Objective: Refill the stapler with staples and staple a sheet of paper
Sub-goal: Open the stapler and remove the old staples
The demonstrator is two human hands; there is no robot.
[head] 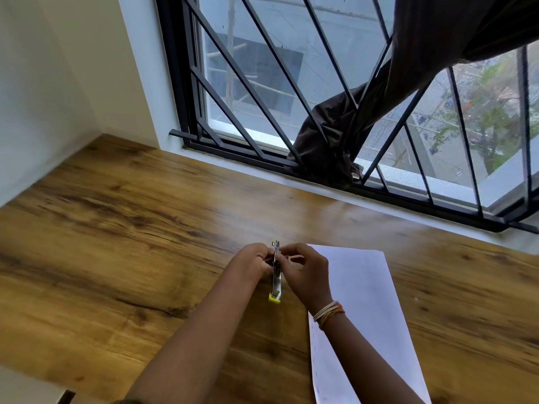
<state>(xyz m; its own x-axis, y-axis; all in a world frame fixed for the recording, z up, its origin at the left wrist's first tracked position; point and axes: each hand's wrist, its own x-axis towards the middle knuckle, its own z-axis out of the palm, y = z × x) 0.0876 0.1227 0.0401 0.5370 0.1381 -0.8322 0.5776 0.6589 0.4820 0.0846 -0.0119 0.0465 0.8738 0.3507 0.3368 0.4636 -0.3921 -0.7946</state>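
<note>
The left hand is curling its fingers around the far part of the stapler, gripping it from the left side. The right hand is meeting it from the other side, its fingertips pinching at the same upper section of the stapler; whether a strip of staples is between those fingers is too small to tell. The stapler is being held between both hands just above the desk, lying lengthwise away from the person, its metal channel showing and a yellow end cap pointing back toward the body. Whether it is touching the desk cannot be told. A band of pale and orange threads is circling the right wrist. A white sheet of paper is lying flat on the wood-grain desk just to the right of the hands, with the right forearm crossing over its left edge. Beyond the desk, a window with a dark metal grille is running along the wall, and a dark brown curtain is hanging bunched through its bars.
</note>
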